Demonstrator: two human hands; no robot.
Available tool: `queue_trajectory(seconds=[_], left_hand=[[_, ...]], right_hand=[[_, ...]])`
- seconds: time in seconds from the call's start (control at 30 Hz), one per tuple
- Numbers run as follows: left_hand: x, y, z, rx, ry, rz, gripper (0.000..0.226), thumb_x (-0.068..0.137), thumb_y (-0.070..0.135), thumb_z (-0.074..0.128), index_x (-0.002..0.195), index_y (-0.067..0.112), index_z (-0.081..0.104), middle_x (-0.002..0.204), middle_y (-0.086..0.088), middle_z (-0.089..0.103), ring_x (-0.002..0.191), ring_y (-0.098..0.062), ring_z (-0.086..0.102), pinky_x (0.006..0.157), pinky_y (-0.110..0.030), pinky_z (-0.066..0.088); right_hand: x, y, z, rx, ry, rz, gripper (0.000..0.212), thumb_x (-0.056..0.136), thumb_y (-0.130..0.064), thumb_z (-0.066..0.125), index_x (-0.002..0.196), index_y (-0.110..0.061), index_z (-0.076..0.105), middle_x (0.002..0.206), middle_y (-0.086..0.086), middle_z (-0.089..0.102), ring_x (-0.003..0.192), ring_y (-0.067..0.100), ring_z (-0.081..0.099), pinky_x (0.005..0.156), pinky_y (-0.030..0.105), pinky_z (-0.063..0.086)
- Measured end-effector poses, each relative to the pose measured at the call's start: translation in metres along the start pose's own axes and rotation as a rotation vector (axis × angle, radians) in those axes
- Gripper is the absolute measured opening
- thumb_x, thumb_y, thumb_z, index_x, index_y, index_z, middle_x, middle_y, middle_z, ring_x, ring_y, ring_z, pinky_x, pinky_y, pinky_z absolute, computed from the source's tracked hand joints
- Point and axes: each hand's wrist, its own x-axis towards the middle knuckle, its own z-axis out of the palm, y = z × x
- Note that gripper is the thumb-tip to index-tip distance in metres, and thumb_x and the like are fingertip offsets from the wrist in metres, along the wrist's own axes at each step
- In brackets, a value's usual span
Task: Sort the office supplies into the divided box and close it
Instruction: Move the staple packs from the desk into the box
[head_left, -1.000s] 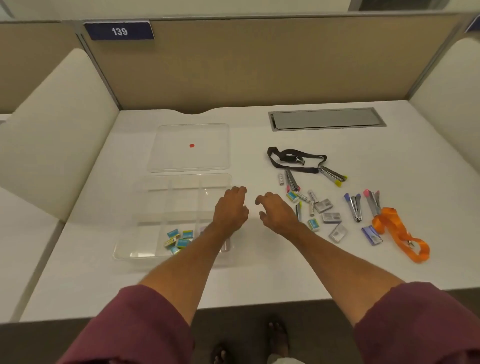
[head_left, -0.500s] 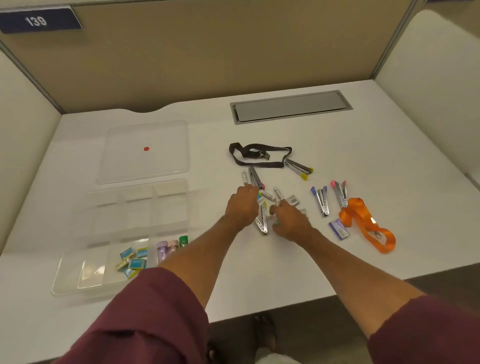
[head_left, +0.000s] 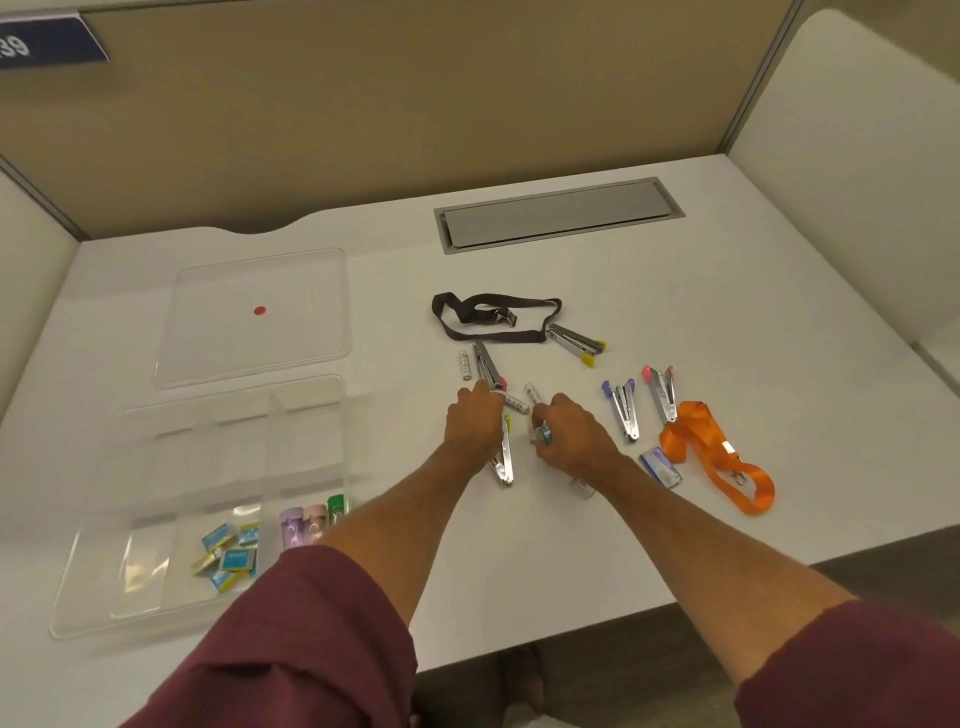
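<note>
Both hands are down in the loose pile on the white desk (head_left: 519, 571), right of the divided box (head_left: 83, 587). Right hand (head_left: 571, 436) pinches a small teal box (head_left: 544, 434) at its fingertips. Left hand (head_left: 475, 421) has its fingers curled down by a pink-tipped stapler (head_left: 488, 366); I can't tell if it grips anything. Its wrist lies over a green-tipped stapler (head_left: 505, 452).

The divided box is open, with its clear lid (head_left: 291, 291) (red dot) lying flat just behind it. Teal and yellow packets (head_left: 228, 556) are in a near compartment, and purple, pink and green pieces (head_left: 311, 525) are in the one to its right. My left forearm covers that corner.

Around the hands:
- black lanyard (head_left: 493, 317) behind
- yellow-tipped stapler (head_left: 574, 340) touching it
- white tube (head_left: 465, 365)
- blue-tipped stapler (head_left: 623, 410)
- a second pink-tipped stapler (head_left: 661, 392) on the orange lanyard (head_left: 717, 452)
- blue packet (head_left: 661, 467)
- grey hatch (head_left: 558, 213) at the back

The wall sign (head_left: 47, 44) shows "39" and is cut off. Packet labels are too small to read.
</note>
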Motion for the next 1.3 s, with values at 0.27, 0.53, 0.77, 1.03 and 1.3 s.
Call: queue_trajectory(seconds=[0.27, 0.53, 0.77, 1.03, 1.3], left_hand=[[-0.005, -0.005, 0.006, -0.093, 0.035, -0.012, 0.031, 0.091, 0.001, 0.055, 0.119, 0.012, 0.052, 0.125, -0.013, 0.049, 0.112, -0.029, 0.047, 0.087, -0.038, 0.053], [-0.023, -0.033, -0.025, -0.181, 0.132, 0.011, 0.024, 0.093, 0.007, 0.050, 0.117, 0.010, 0.053, 0.117, -0.013, 0.053, 0.106, -0.030, 0.053, 0.084, -0.042, 0.052], [-0.067, -0.088, -0.070, -0.248, 0.223, -0.016, 0.033, 0.089, 0.008, 0.061, 0.121, 0.007, 0.055, 0.122, -0.012, 0.054, 0.103, -0.028, 0.057, 0.089, -0.039, 0.053], [-0.161, -0.168, -0.092, -0.289, 0.311, -0.130, 0.035, 0.082, 0.009, 0.065, 0.117, 0.006, 0.059, 0.117, -0.012, 0.056, 0.102, -0.027, 0.056, 0.084, -0.037, 0.051], [-0.222, -0.226, -0.080, -0.356, 0.311, -0.272, 0.050, 0.083, 0.004, 0.062, 0.131, 0.009, 0.048, 0.120, -0.014, 0.056, 0.111, -0.029, 0.053, 0.091, -0.038, 0.047]], right_hand=[[0.008, -0.002, 0.001, -0.007, -0.002, -0.017, 0.029, 0.084, -0.019, 0.067, 0.112, -0.015, 0.059, 0.111, 0.009, 0.053, 0.096, 0.027, 0.059, 0.078, 0.031, 0.049], [0.013, -0.045, -0.008, 0.031, 0.054, -0.071, 0.029, 0.084, -0.017, 0.070, 0.110, -0.013, 0.059, 0.113, 0.007, 0.056, 0.098, 0.024, 0.060, 0.078, 0.025, 0.045], [0.012, -0.126, -0.008, 0.036, 0.095, -0.207, 0.026, 0.084, -0.017, 0.067, 0.108, -0.012, 0.060, 0.111, 0.009, 0.059, 0.099, 0.026, 0.060, 0.080, 0.033, 0.050], [-0.016, -0.223, 0.023, 0.069, 0.054, -0.372, 0.025, 0.085, -0.018, 0.066, 0.108, -0.011, 0.059, 0.110, 0.009, 0.058, 0.095, 0.027, 0.059, 0.076, 0.032, 0.049], [-0.040, -0.288, 0.055, 0.030, -0.004, -0.482, 0.019, 0.088, -0.012, 0.058, 0.107, -0.010, 0.058, 0.110, 0.010, 0.055, 0.095, 0.028, 0.058, 0.077, 0.037, 0.048]])
